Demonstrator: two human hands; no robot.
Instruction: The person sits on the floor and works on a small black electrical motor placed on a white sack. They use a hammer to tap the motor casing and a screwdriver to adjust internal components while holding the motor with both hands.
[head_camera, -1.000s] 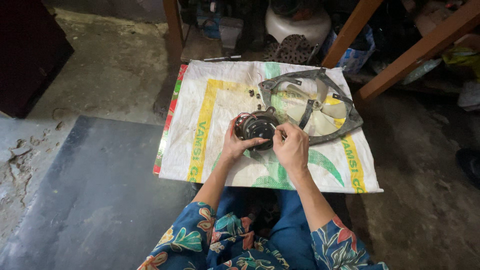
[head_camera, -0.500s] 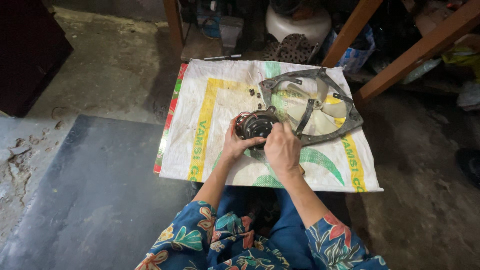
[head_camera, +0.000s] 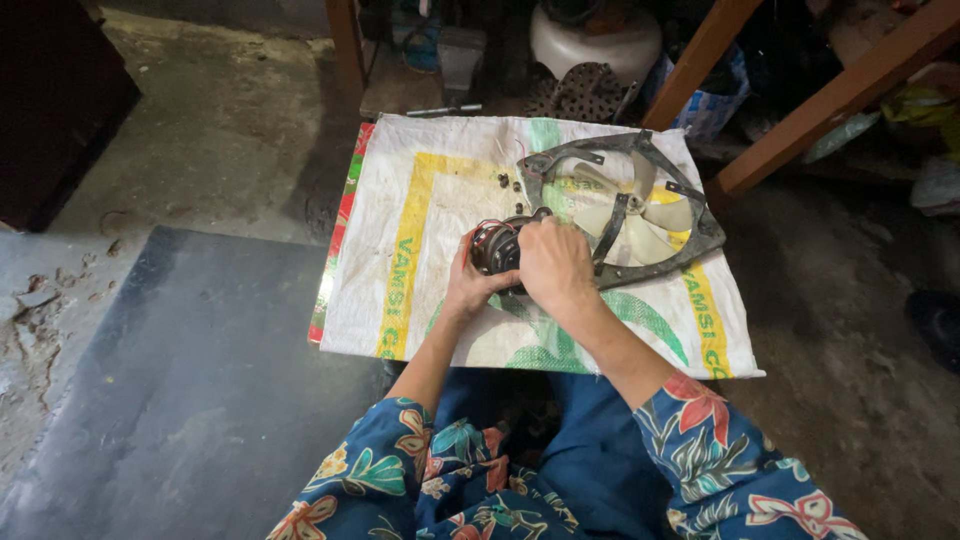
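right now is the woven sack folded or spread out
Spread out: the woven sack lies flat on the floor, with the fan frame resting on it.

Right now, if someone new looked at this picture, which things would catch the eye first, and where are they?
First, the two hands at the centre: the left hand and the right hand grip a small dark round fan motor. Just right of them lies a grey plastic fan frame with pale blades. Both rest on a white woven sack with yellow and green print, spread on the floor.
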